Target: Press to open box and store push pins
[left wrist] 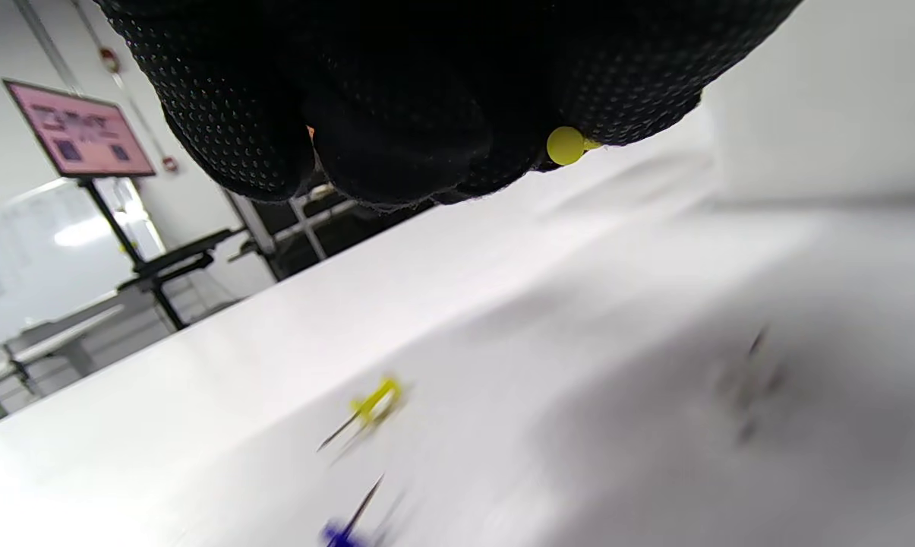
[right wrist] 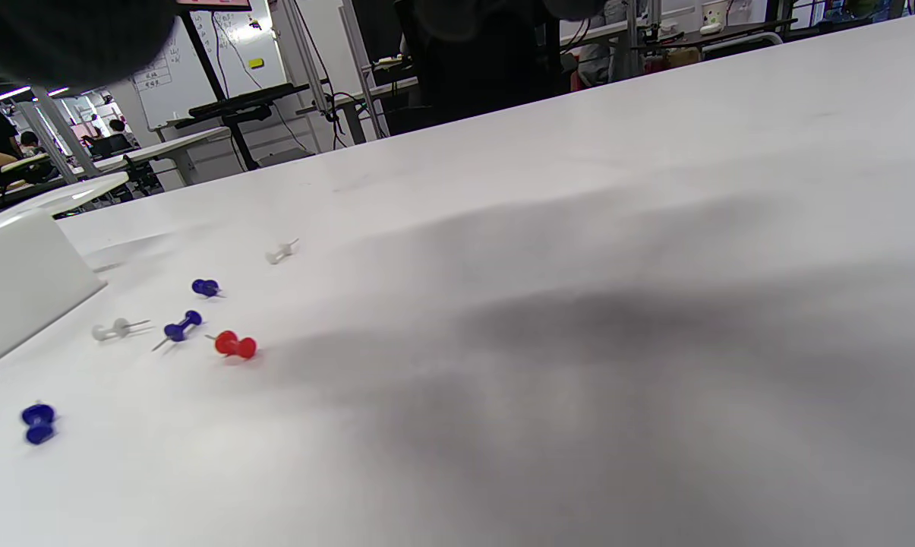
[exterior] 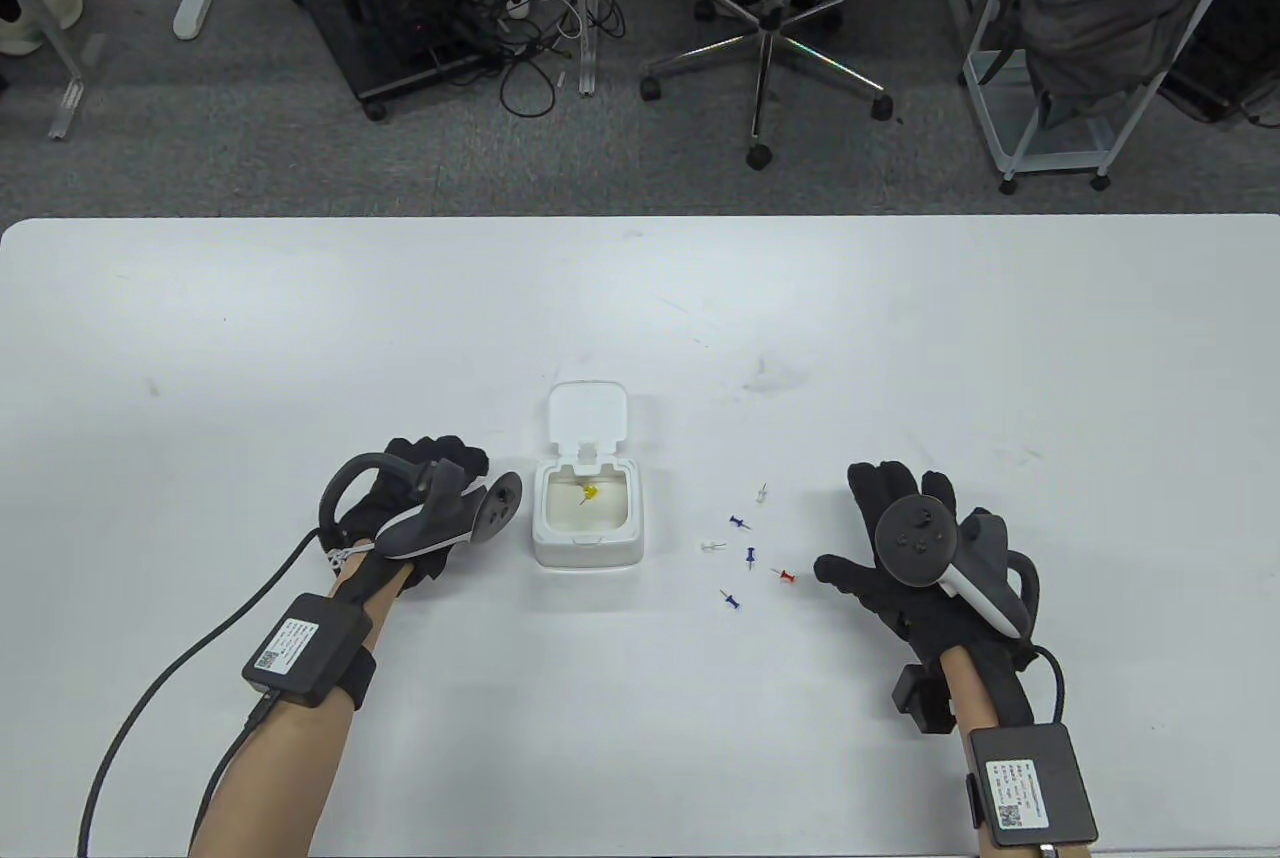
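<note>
box: small white box (exterior: 587,523) mid-table, lid (exterior: 589,414) flipped up and back on the far side, so it's open. Its side wall also shows at the left edge of the right wrist view (right wrist: 17,281).
inside box: one yellow pin (exterior: 590,494) lying on the floor of the box.
loose pins: six on the table (exterior: 300,318) right of the box, between it and the right hand. Two white (exterior: 763,495) (exterior: 712,545), three blue (exterior: 739,523) (exterior: 750,555) (exterior: 732,600), one red (exterior: 788,577). All apart from each other.
red pin: nearest the right hand, just off the thumb tip; not touching as far as I can tell. Right wrist view shows it lying on its side (right wrist: 235,345).
left hand: left hand (exterior: 425,508) just left of the box, down near the table, fingers curled in. Left wrist view shows the gloved fingers (left wrist: 396,99) bunched with a second yellow pin head (left wrist: 565,145) poking out at the fingertips, so it's pinching a yellow pin.
left wrist view extras: blurry; another yellow pin (left wrist: 373,406) and a blue one (left wrist: 343,532) visible below the hand, can't place them.
right hand: right hand (exterior: 900,548) on the right, palm down, fingers spread, thumb out toward the pins. Holding nothing.
trackers: one strapped on the back of each hand (exterior: 455,518) (exterior: 945,548).
</note>
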`<state>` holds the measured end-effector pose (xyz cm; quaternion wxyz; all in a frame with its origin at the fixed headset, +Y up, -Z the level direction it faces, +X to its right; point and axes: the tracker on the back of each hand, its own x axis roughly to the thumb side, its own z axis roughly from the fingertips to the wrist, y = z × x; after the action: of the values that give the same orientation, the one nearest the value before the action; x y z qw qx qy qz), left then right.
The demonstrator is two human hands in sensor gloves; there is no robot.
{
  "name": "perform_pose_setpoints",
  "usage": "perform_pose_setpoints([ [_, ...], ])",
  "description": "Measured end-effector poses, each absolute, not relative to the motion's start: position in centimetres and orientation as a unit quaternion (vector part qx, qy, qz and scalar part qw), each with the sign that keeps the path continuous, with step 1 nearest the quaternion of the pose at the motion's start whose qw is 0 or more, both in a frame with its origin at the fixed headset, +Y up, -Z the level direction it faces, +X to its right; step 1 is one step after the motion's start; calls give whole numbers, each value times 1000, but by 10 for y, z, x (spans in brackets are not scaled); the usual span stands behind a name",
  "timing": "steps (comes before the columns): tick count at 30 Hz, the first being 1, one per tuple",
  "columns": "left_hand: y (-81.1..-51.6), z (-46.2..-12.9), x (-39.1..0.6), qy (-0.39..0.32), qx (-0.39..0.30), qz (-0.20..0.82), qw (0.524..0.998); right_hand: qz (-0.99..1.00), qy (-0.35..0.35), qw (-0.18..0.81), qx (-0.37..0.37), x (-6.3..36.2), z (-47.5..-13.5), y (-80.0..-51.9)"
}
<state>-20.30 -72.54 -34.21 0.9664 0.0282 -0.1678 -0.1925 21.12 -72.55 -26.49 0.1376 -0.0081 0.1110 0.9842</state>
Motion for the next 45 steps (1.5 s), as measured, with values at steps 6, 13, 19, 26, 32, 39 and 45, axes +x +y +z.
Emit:
perform_pose_setpoints([
  [6,-711,-341,-177,-176,43,-141,973,984,112,140,-6,211,-265,-725],
  [13,-709,-335,-142,-190,50,-116,974,984,111,139,2,208,-264,-724],
  [19,-710,-330,-121,-197,52,-113,973,985,97,142,9,208,-261,-720],
  [26,-717,-333,-113,-194,38,-120,973,984,100,149,14,207,-261,-720],
  [32,-720,-330,-113,-196,38,-140,970,983,104,152,17,206,-261,-721],
  [39,-713,-325,-119,-191,46,-131,972,982,108,153,18,205,-261,-722],
  [45,-708,-315,-138,-186,51,-136,972,982,113,154,17,205,-261,-722],
])
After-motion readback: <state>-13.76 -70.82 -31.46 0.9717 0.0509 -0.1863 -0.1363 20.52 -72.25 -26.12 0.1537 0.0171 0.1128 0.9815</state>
